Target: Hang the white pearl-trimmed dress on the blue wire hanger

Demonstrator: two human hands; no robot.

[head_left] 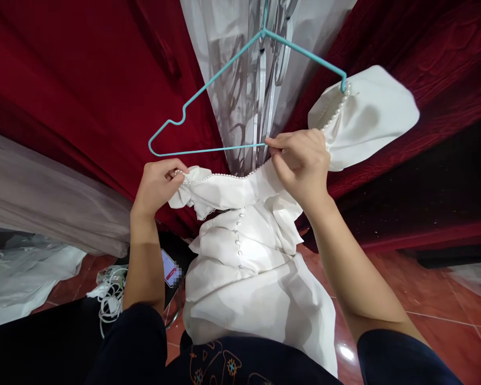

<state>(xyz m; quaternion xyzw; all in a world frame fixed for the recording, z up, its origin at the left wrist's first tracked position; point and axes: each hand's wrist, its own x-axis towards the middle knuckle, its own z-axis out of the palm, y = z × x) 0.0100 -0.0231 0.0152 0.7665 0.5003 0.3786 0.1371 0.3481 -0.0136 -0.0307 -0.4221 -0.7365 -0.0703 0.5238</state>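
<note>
A white dress (228, 251) with a pearl-trimmed neckline and a column of buttons hangs in front of me. My left hand (158, 184) pinches the pearl edge at the dress's left shoulder, just below the hanger's lower bar. A light blue hanger (224, 69) is above the dress. Its right end sits inside the pearl edge of the puffed sleeve (379, 120), while its left end is free of cloth. My right hand (302, 160) is closed at the right part of the neckline, its fingertips touching the hanger's lower bar. Cloth under its fingers is partly hidden.
Dark red curtains (104, 64) hang on both sides, with a sheer grey-white curtain (232, 64) and metalwork between them. At lower left are a phone (169, 267) and a coiled white cable (111, 302). White fabric (36, 272) lies further left, above a red tiled floor (436, 315).
</note>
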